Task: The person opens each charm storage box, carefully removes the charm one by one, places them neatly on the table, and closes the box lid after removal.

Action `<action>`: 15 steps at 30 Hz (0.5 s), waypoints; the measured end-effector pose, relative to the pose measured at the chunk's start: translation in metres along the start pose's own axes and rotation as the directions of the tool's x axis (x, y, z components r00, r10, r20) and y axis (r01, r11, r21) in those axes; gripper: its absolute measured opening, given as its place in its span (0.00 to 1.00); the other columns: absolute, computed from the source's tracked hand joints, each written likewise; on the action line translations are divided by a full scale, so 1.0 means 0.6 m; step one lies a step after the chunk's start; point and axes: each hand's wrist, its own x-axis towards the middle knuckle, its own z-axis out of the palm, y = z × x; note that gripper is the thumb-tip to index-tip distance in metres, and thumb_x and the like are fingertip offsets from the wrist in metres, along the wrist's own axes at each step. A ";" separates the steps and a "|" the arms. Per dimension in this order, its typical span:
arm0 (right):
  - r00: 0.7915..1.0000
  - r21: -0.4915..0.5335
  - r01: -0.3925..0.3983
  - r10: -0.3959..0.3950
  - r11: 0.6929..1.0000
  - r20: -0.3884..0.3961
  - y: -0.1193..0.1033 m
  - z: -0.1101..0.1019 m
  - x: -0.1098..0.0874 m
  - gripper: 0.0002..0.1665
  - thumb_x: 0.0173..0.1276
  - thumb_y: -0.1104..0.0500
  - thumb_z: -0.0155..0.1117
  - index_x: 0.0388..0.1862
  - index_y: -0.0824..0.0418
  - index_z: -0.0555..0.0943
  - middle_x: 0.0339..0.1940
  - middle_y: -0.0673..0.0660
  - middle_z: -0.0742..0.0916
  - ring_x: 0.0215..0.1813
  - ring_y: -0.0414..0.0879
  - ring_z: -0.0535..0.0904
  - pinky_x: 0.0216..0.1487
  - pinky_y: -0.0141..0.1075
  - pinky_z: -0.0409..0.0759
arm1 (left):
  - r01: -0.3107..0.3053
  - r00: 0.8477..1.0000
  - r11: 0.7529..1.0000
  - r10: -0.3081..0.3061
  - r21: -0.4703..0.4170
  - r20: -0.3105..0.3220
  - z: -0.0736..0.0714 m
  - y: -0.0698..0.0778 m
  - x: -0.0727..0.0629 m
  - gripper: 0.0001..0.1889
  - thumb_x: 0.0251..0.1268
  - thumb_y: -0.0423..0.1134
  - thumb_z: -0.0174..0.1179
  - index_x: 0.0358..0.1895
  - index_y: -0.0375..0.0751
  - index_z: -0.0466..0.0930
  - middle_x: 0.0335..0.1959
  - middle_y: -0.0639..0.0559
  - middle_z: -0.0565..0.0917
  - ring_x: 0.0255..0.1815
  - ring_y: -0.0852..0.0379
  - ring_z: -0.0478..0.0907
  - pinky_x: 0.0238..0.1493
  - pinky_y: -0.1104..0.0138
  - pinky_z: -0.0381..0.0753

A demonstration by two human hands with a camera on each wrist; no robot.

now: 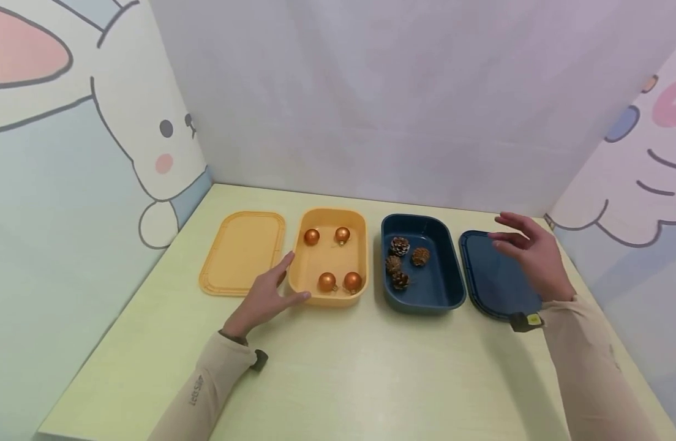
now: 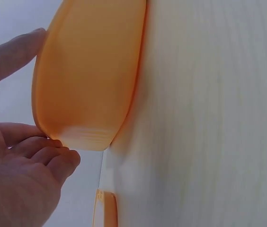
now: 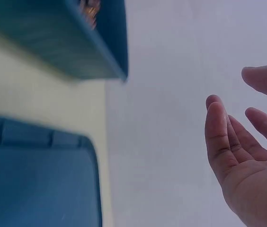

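Note:
My left hand [image 1: 265,298] is at the near left corner of a yellow plastic box [image 1: 329,301], its thumb and fingers spread along two sides. In the left wrist view the thumb tip meets the rim of the box [image 2: 88,71]. Several shiny copper-coloured baubles [image 1: 327,282] lie inside, two at the far end and others at the near end. My right hand [image 1: 536,257] hovers over a dark blue lid [image 1: 495,278], thumb and fingers apart with nothing between them. Left of that lid stands a dark blue box [image 1: 434,288] holding several pine cones [image 1: 400,246].
Flat on the table [image 1: 371,367], a yellow lid [image 1: 244,252] lies left of the yellow box. A pale curtain-like backdrop [image 1: 371,110] rises behind the table. Cartoon-printed walls [image 1: 68,202] border both sides.

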 end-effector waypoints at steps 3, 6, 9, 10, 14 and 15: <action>0.997 0.144 0.071 -0.074 0.987 0.018 -0.028 0.020 0.004 0.32 0.69 0.72 0.62 0.72 0.60 0.71 0.59 0.39 0.83 0.50 0.30 0.86 0.48 0.17 0.82 | -0.001 1.000 1.000 0.001 -0.009 0.004 0.001 0.000 0.001 0.53 0.61 0.55 0.69 0.82 0.42 0.46 0.83 0.44 0.51 0.80 0.39 0.59 0.78 0.49 0.64; 0.987 0.269 0.129 -0.149 0.954 0.057 -0.054 0.040 0.007 0.33 0.68 0.76 0.60 0.72 0.63 0.71 0.61 0.44 0.83 0.52 0.34 0.86 0.49 0.20 0.84 | -0.002 1.000 1.000 0.002 -0.007 0.002 0.001 0.000 0.002 0.54 0.60 0.56 0.69 0.82 0.41 0.47 0.83 0.44 0.51 0.80 0.39 0.59 0.78 0.49 0.64; 0.972 0.331 0.165 -0.210 0.929 0.102 -0.078 0.062 0.010 0.34 0.68 0.78 0.58 0.72 0.64 0.71 0.63 0.46 0.83 0.54 0.37 0.86 0.50 0.21 0.84 | -0.004 1.000 1.000 0.004 0.000 0.001 0.001 -0.001 0.002 0.54 0.60 0.58 0.69 0.82 0.41 0.47 0.83 0.44 0.51 0.79 0.39 0.60 0.78 0.50 0.65; 0.968 0.323 0.174 -0.222 0.930 0.117 -0.084 0.071 0.012 0.34 0.68 0.78 0.58 0.72 0.63 0.71 0.63 0.46 0.82 0.54 0.37 0.86 0.50 0.21 0.84 | -0.003 1.000 1.000 0.003 0.002 0.001 0.001 -0.001 0.003 0.54 0.60 0.58 0.69 0.82 0.41 0.47 0.83 0.44 0.52 0.79 0.39 0.60 0.78 0.50 0.65; 0.949 0.261 0.206 -0.257 0.943 0.182 -0.101 0.112 0.017 0.34 0.68 0.78 0.57 0.73 0.66 0.69 0.64 0.43 0.81 0.56 0.36 0.84 0.51 0.21 0.84 | -0.004 1.000 1.000 0.004 0.005 0.001 0.000 -0.002 0.002 0.54 0.60 0.58 0.69 0.82 0.41 0.47 0.83 0.44 0.51 0.80 0.39 0.59 0.78 0.50 0.65; 0.947 0.231 0.206 -0.253 0.951 0.198 -0.104 0.124 0.017 0.34 0.69 0.77 0.58 0.73 0.66 0.68 0.64 0.41 0.80 0.56 0.35 0.84 0.51 0.21 0.83 | -0.005 1.000 1.000 0.005 0.003 0.000 -0.001 -0.001 0.002 0.54 0.60 0.58 0.69 0.82 0.41 0.47 0.83 0.44 0.51 0.80 0.39 0.59 0.78 0.50 0.64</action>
